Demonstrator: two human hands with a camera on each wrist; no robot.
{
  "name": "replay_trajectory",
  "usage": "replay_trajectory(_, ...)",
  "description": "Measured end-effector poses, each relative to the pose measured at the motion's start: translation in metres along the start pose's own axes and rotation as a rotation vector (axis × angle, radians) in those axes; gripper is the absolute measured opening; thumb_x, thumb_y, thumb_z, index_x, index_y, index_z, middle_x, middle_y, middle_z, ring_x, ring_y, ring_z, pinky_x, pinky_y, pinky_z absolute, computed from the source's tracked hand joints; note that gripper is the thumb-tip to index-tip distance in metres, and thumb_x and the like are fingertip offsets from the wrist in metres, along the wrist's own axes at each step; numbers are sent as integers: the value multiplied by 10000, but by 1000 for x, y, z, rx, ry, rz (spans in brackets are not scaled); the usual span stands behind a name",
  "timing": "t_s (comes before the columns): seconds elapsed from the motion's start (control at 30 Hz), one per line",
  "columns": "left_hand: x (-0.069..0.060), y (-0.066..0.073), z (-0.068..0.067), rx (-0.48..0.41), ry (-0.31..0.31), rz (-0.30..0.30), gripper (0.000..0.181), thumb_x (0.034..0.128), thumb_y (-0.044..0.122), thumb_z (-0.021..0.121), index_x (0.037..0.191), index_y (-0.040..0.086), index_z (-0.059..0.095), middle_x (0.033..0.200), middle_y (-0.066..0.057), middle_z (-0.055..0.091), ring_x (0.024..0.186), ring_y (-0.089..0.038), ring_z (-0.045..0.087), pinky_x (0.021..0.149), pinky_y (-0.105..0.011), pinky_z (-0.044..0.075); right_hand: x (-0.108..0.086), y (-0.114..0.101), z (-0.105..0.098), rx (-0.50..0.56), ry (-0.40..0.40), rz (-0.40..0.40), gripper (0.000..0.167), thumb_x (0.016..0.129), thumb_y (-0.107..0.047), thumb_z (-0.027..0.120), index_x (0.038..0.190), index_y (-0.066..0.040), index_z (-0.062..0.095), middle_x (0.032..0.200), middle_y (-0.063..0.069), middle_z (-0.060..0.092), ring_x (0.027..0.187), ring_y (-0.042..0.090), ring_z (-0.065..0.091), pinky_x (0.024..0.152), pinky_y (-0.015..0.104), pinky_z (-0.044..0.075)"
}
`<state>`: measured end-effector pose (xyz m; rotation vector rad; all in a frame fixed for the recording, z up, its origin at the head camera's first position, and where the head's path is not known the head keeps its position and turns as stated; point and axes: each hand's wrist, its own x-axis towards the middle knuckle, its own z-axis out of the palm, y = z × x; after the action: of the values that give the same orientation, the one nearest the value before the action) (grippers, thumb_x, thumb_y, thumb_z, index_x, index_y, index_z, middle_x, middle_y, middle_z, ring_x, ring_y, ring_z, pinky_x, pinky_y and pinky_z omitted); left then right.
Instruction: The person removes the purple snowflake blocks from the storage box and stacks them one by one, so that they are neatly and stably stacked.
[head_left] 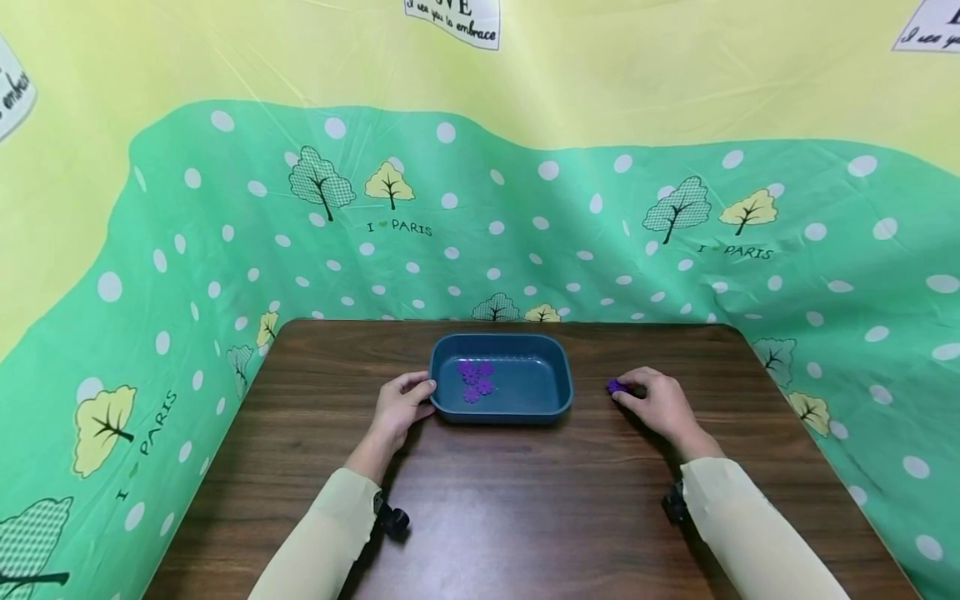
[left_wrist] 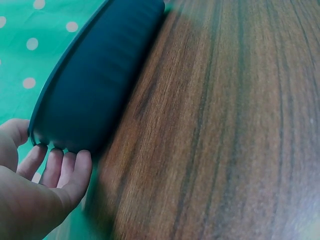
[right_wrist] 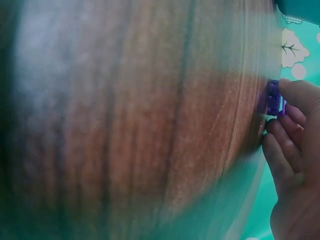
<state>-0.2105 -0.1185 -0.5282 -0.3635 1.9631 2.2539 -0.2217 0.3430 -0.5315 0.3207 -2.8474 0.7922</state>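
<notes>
A dark blue rectangular plastic tub (head_left: 501, 418) stands on the table. Its inside holds several small purple flower-shaped pieces (head_left: 472, 382), grouped toward the left. At the tub's left end is my left hand (head_left: 401, 406), gripping it with the thumb at the rim and the fingertips against the outer wall (left_wrist: 85, 110). To the right of the tub, my right hand (head_left: 660, 404) pinches a purple notched piece (head_left: 615, 387) between thumb and fingers, low over the tabletop. The right wrist view shows this purple piece (right_wrist: 274, 97) partly hidden by the thumb.
The brown wood-grain table (head_left: 495, 500) reaches back to a hanging green and yellow cloth (head_left: 525, 217) with dots and trees. Black wrist straps (head_left: 675, 502) circle both sleeves; a small dark camera (head_left: 395, 522) juts from the left one.
</notes>
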Motion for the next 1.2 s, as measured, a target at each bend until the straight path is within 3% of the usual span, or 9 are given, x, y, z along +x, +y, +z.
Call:
replay_trajectory(0.3,-1,3,-1,-6,-27,-15,429,979,113,698,1360,-59,603,1234,-184,647,1098,-269,653,908,-420,625,-1,-1,1,-13,5,8,247,907,-178,801,1101,-30,763,1137,161,718,1045,378,675,890,572,569)
replay_trajectory(0.63,-1,1,-1,-7,-19,-6,437,975,117,705,1361,-61,602,1161,-107,668,1073,-241,664,875,-390,635,-1,-1,1,-20,-5,16,273,921,-204,791,1129,-31,754,1168,175,703,1059,389,666,892,581,564)
replay_trajectory(0.9,-2,0,-1,-7,-15,-3,415,966,125,720,1337,-37,628,1186,-140,663,1099,-269,668,935,-449,614,-1,-2,1,-16,-8,22,285,917,-222,797,1128,-36,752,1166,170,705,1044,381,672,879,573,571)
replay_trajectory(1.2,1,-1,-2,-6,-11,-12,387,967,124,716,1321,-16,647,1186,-142,662,1086,-252,676,897,-399,630,0,-1,-1,-8,-12,20,305,916,-240,799,1142,-41,748,1160,170,706,1039,379,670,872,579,567)
